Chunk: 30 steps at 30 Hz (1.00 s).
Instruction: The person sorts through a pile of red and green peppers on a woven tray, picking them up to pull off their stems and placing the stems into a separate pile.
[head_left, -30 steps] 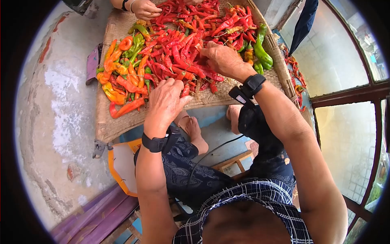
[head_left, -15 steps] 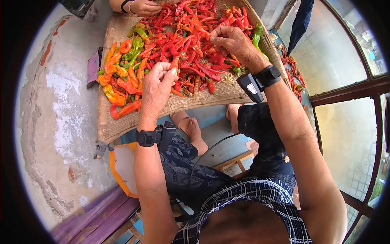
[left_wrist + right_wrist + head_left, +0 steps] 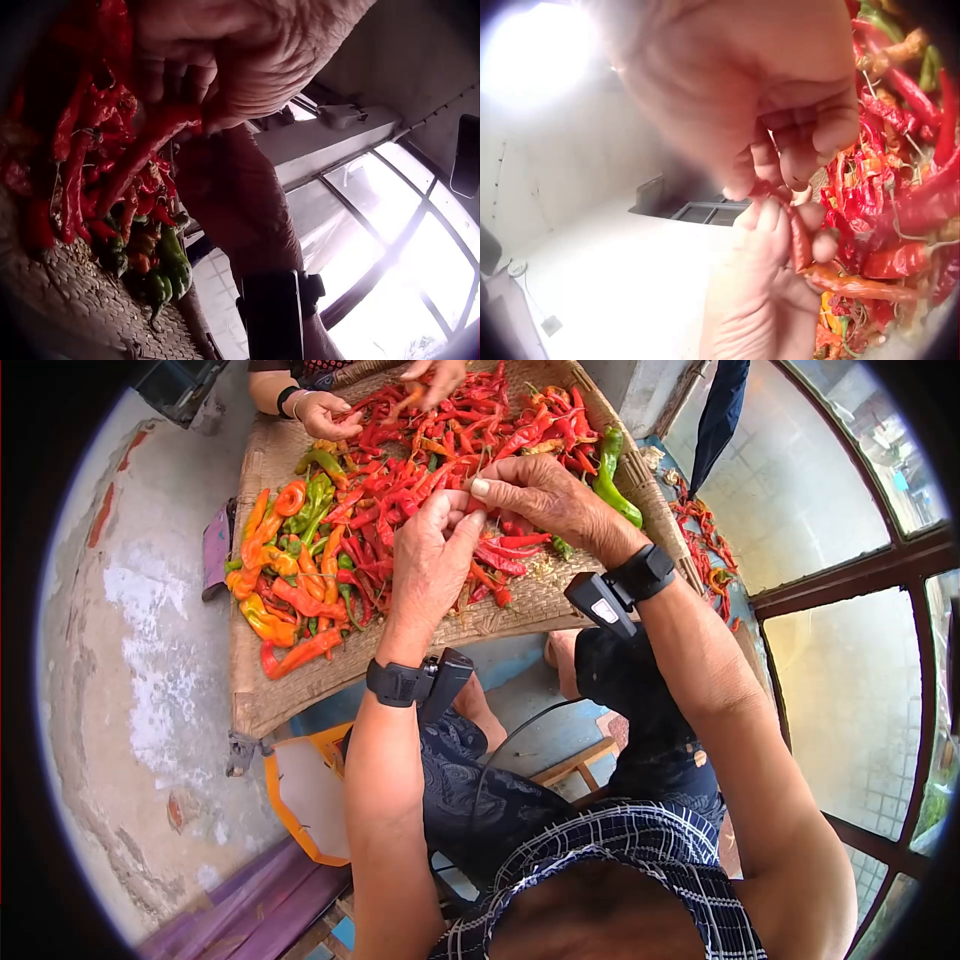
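My left hand [image 3: 432, 555] pinches a red chili pepper [image 3: 800, 238] between thumb and fingers, above the near side of the pile. Close against it, my right hand [image 3: 550, 498] has thumb and fingertips pinched on the upper end of the same pepper. In the left wrist view the pepper [image 3: 142, 156] slants down from the fingers, and my right hand [image 3: 225, 187] is in shadow behind it. Under both hands spreads a heap of red chili peppers [image 3: 385, 490], many of them wrinkled, on a woven tray [image 3: 300, 700].
Orange and yellow peppers [image 3: 265, 620] lie at the tray's left, a long green pepper [image 3: 612, 475] at its right. Another person's hands [image 3: 330, 415] work at the far edge. More red peppers [image 3: 705, 530] lie beyond the right rim, beside the window [image 3: 845, 700].
My right hand has lifted from the pile and come left to meet my left hand, which holds a pepper taken up since the first frame. The other person's hands show more fully.
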### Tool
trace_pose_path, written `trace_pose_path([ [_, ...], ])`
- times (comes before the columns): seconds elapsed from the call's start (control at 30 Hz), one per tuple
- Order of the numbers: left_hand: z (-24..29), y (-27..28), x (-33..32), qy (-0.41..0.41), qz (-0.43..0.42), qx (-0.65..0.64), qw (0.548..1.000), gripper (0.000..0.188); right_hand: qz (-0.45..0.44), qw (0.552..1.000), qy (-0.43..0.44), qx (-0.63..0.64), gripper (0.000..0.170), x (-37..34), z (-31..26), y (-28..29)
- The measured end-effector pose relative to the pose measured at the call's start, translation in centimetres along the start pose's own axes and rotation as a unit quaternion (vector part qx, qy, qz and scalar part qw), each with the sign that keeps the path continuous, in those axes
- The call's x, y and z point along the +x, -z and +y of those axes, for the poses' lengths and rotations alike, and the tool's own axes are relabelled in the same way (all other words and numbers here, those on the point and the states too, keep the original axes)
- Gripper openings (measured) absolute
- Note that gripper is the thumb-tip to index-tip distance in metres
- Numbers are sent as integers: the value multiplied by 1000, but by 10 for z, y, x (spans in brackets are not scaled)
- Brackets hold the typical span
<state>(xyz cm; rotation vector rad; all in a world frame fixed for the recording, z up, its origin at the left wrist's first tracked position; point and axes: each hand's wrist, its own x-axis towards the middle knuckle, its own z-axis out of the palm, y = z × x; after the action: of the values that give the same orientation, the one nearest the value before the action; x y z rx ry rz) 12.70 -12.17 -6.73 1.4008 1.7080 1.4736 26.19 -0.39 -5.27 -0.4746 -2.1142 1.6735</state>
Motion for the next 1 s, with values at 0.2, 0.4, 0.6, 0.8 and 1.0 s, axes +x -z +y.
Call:
trace_pose_path([
  [0.2, 1, -15, 9, -15, 22, 83, 996, 17, 102, 993, -2, -57, 28, -2, 2, 19],
  [0.4, -16, -29, 28, -117, 11, 264, 957, 26, 324, 921, 84, 199, 36, 23, 24, 46],
  [0.6, -34, -50, 41, -81, -44, 465, 881, 58, 419, 904, 39, -73, 48, 16, 36, 42],
  [0.8, -40, -46, 55, -46, -91, 488, 867, 43, 150, 959, 42, -238, 32, 4, 35, 29],
  [1.0, -37, -20, 48, -68, -32, 419, 905, 23, 211, 932, 60, -287, 42, 8, 56, 33],
])
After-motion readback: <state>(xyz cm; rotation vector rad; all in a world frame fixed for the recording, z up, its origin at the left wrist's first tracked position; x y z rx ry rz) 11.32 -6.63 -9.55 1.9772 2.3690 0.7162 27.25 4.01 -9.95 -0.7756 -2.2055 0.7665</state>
